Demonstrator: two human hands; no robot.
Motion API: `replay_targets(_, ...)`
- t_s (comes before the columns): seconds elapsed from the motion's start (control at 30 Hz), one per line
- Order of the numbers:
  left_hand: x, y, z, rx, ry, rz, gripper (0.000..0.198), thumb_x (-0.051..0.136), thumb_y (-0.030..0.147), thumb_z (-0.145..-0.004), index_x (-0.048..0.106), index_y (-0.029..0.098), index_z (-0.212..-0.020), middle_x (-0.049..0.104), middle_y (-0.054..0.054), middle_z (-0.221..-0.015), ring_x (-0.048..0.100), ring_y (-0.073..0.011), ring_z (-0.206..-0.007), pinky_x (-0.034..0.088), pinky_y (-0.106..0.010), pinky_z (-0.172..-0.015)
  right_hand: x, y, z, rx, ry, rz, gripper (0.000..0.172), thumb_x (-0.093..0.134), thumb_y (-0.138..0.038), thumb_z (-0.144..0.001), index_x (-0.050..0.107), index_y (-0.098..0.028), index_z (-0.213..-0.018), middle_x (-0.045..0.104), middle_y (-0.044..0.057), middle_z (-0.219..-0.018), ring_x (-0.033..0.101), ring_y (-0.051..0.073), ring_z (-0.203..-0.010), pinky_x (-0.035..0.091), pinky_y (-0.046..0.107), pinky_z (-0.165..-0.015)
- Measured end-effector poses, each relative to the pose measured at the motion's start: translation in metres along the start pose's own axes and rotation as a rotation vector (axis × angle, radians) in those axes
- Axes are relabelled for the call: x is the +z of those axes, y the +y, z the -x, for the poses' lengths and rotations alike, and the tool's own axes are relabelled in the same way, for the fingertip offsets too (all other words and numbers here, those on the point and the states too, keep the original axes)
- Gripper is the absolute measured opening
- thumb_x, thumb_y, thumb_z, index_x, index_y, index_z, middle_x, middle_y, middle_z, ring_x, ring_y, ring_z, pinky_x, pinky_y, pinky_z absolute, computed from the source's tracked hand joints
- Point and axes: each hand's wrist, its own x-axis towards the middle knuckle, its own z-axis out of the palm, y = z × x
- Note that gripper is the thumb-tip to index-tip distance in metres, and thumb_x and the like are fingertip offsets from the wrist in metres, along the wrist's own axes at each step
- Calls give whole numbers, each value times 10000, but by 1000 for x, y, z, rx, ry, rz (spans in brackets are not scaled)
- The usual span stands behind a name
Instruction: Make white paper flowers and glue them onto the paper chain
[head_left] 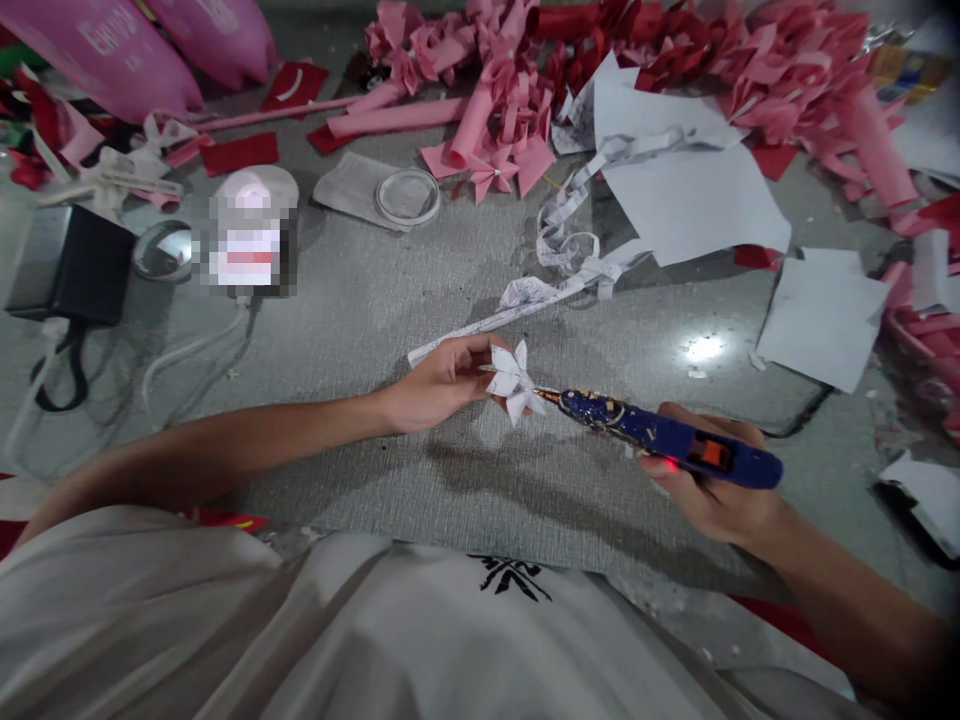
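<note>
Between the fingers of my left hand [444,385] is a small white paper flower [514,378] with pointed folded petals. My right hand [720,495] is wrapped round a dark blue glue gun [637,425], its body lying nearly level and smeared with dried drips. The gun's nozzle meets the right side of the flower, near its centre. A red light glows by my right fingers. Just beyond my left hand, a narrow printed paper strip [480,327] lies slantwise on the table.
White paper sheets [690,185] and curled paper strips [559,235] lie ahead. A heap of pink and red paper pieces [495,90] spans the back. At left are a black box [71,265], a tape roll [163,250] and cables; another clear roll [407,197] sits farther in.
</note>
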Motion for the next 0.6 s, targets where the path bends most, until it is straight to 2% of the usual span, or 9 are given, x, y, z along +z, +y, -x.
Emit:
replay_targets(0.2, 0, 0, 0, -4, 1, 13, 287, 884, 310, -843, 678, 148, -959, 725, -50, -909, 744, -168, -846, 633, -328, -834, 0, -1, -2, 15, 26, 12, 348, 590, -427, -1039, 444, -248, -779, 432, -94, -507, 415, 74, -368, 328, 233, -420)
replay_targets(0.27, -1, 0, 0, -1, -2, 17, 278, 883, 301, -844, 688, 150, -973, 732, -53, -928, 742, -167, -855, 629, -329, -844, 1, -1, -3, 15, 45, -5, 324, 570, -431, -1050, 486, -245, -798, 478, -86, -520, 445, 73, -376, 348, 220, -422)
replay_targets(0.4, -1, -1, 1, -10, 2, 2, 272, 875, 311, -851, 695, 153, -978, 727, -56, -931, 728, -169, -880, 616, -321, -842, 3, 0, -3, -12, 83, -2, 281, 536, -471, -1071, 562, -235, -920, 603, -66, -599, 525, 70, -418, 397, 200, -464)
replay_targets(0.6, -3, -3, 1, -26, 39, -35, 302, 896, 327, -824, 709, 146, -976, 706, -51, -942, 700, -153, -878, 594, -297, -840, 6, 1, -2, -39, 26, -46, 288, 545, -520, -1071, 592, -237, -1048, 610, -69, -632, 498, 67, -422, 396, 206, -473)
